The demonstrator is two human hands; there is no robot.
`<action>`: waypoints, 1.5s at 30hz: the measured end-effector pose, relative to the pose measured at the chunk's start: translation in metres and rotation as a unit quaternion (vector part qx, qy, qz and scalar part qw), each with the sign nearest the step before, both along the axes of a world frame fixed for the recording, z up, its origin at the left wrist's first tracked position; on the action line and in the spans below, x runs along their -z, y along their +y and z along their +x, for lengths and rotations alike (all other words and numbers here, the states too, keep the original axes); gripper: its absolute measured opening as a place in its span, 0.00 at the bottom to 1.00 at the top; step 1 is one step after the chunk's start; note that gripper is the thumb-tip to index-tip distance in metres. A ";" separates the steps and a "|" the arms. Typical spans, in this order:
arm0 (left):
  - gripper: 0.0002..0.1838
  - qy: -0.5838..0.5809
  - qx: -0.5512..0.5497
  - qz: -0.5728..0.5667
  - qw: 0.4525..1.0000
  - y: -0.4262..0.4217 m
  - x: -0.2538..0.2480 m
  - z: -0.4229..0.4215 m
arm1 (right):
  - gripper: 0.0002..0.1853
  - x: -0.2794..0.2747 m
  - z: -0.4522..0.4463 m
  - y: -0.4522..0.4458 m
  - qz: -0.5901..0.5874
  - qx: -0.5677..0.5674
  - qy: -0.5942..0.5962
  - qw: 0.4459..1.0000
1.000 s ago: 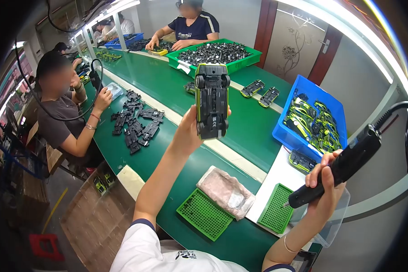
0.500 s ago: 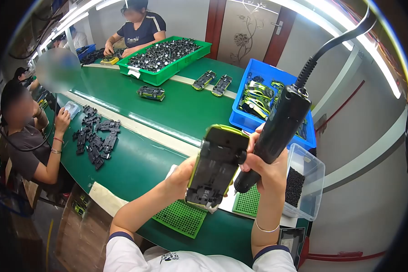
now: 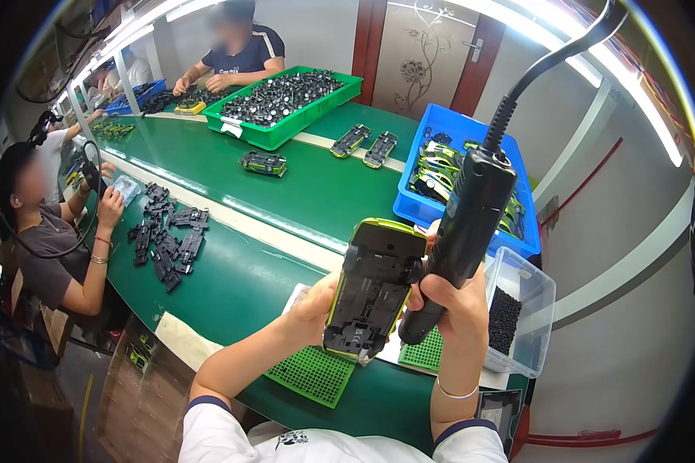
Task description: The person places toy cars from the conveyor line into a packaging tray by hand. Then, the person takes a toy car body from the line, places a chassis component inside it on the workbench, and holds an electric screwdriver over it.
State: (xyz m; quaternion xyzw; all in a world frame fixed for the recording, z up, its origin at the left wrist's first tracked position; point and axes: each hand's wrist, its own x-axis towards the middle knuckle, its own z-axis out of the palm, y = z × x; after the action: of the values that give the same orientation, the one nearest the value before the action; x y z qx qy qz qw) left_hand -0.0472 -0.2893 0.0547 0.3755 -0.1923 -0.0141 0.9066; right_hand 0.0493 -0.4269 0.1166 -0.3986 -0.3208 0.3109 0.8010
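My left hand (image 3: 314, 310) is closed around the left side of a toy car (image 3: 372, 289). The car is held upright with its black underside facing me, and a lime-green edge of the body shows around it. My right hand (image 3: 465, 307) grips a black corded electric screwdriver (image 3: 471, 208), its cable rising from the top. The screwdriver's lower end points down beside the car's right edge; its tip is hard to make out. Some fingers of my right hand are at the car's right side, partly hidden behind car and tool. Below lie green perforated mats (image 3: 313, 376).
A clear bin (image 3: 544, 309) of small black parts stands right, behind it a blue bin (image 3: 409, 181) of car bodies. A green tray (image 3: 266, 137) of parts and several cars (image 3: 263, 163) sit farther off. Black chassis parts (image 3: 166, 243) lie left, near a seated co-worker (image 3: 54, 262).
The car and screwdriver have shifted slightly downward in view, still in my hands. The co-worker at left has changed head position, and the far co-worker's hands have moved apart.
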 end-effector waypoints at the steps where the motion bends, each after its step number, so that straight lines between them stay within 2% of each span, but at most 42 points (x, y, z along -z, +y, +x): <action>1: 0.47 0.005 0.013 -0.014 1.000 0.001 0.004 0.000 | 0.24 0.002 0.002 0.000 -0.007 0.001 -0.042 0.999; 3: 0.49 0.028 -0.027 -0.010 0.999 -0.002 0.005 0.000 | 0.24 0.003 0.000 0.001 -0.015 0.002 -0.084 0.996; 5: 0.53 0.073 -0.103 0.001 0.992 -0.006 0.006 0.001 | 0.25 0.001 -0.005 0.004 -0.026 0.117 -0.088 0.989; 8: 0.54 0.061 -0.121 0.025 0.990 -0.007 0.007 0.003 | 0.26 0.000 -0.003 0.002 -0.008 0.075 -0.033 0.997; 12: 0.52 0.041 -0.111 0.031 0.992 -0.010 0.003 0.004 | 0.26 0.000 -0.004 0.000 -0.011 0.080 -0.048 0.996; 15: 0.52 0.085 -0.096 0.022 0.991 -0.003 0.016 0.003 | 0.26 -0.001 -0.001 0.000 -0.030 0.065 -0.055 0.996; 17: 0.47 0.026 -0.016 0.000 1.000 0.003 0.027 0.007 | 0.25 -0.001 -0.001 0.000 -0.025 0.081 -0.077 0.993; 18: 0.47 0.027 -0.015 0.001 1.000 0.000 0.025 0.007 | 0.25 -0.001 -0.001 0.001 -0.025 0.082 -0.076 0.993; 20: 0.51 0.040 -0.113 0.030 0.992 -0.007 0.019 0.008 | 0.25 -0.002 -0.003 0.002 -0.046 0.090 -0.073 0.992; 24: 0.50 0.050 -0.111 0.038 0.992 -0.007 0.016 0.007 | 0.24 -0.002 -0.001 0.001 -0.070 0.105 -0.087 0.988; 26: 0.50 0.039 -0.121 0.029 0.991 -0.010 0.013 0.007 | 0.25 -0.005 0.000 0.000 -0.051 0.073 -0.010 0.996; 30: 0.48 0.046 -0.095 0.031 0.994 -0.007 0.022 0.005 | 0.23 -0.007 -0.002 0.002 -0.031 0.061 0.000 0.998; 32: 0.45 0.063 -0.065 0.015 0.996 -0.004 0.021 0.004 | 0.22 -0.001 -0.002 0.005 -0.043 0.117 -0.078 0.989; 33: 0.45 0.064 -0.066 0.016 0.996 -0.002 0.020 0.004 | 0.23 0.002 0.001 0.005 -0.063 0.099 -0.116 0.986; 36: 0.46 0.029 -0.048 0.032 0.998 0.002 0.019 0.006 | 0.27 -0.003 0.001 0.007 -0.103 0.114 -0.101 0.983; 37: 0.45 0.030 -0.067 0.042 0.996 0.002 0.018 0.007 | 0.23 0.003 0.006 0.010 -0.048 0.121 -0.157 0.979; 38: 0.45 0.032 -0.085 0.052 0.994 0.001 0.017 0.008 | 0.23 0.002 0.006 0.009 -0.046 0.121 -0.157 0.979; 40: 0.47 0.029 -0.077 0.040 0.996 0.004 0.017 0.009 | 0.19 0.000 0.006 0.008 -0.027 0.157 -0.088 0.983; 42: 0.46 0.024 -0.147 0.049 0.988 0.014 0.022 0.004 | 0.16 0.001 0.013 0.008 0.018 0.209 -0.054 0.976; 43: 0.49 0.037 -0.227 0.079 0.970 0.021 0.015 -0.006 | 0.16 0.001 0.016 0.005 0.033 0.219 -0.046 0.974; 44: 0.51 0.022 -0.245 0.117 0.962 0.031 0.002 -0.019 | 0.16 0.000 0.020 0.001 0.048 0.227 -0.036 0.972; 45: 0.50 0.025 -0.324 0.204 0.923 0.044 0.002 -0.035 | 0.15 -0.002 0.022 -0.002 0.054 0.235 -0.033 0.970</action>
State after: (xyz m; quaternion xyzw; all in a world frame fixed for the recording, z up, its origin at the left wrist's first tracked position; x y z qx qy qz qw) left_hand -0.0818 -0.2456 0.0525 0.5940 -0.0306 0.2321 0.7697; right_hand 0.0715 -0.4288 0.1184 -0.4293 -0.2607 0.0826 0.8607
